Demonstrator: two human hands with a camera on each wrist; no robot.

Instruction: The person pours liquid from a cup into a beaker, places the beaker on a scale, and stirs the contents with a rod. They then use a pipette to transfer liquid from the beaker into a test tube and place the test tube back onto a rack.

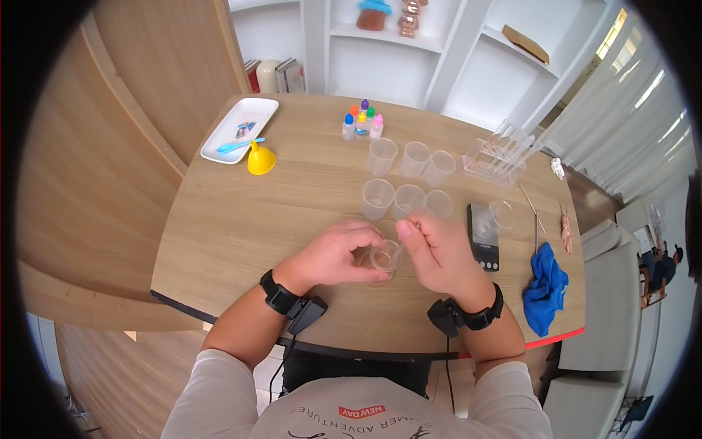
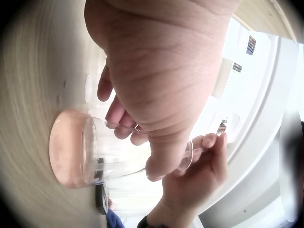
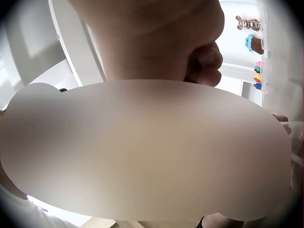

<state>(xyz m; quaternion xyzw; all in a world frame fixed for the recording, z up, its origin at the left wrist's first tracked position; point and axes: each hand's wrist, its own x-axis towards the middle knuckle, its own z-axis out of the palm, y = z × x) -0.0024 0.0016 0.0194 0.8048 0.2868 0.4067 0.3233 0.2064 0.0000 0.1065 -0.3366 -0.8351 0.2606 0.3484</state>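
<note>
From here I see my left hand curled round the upright glass, and my right hand, just right of it, pinching a stick slanting in.

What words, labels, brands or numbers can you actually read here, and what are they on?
"NEW DAY": red rectangular patch on the pale fabric shirt, upside down.
"S?MMER ADVENTURE!": same shirt, upside down; second letter unclear.
Too small to read: markings on the flat black scale; spines of the upright books.
</note>
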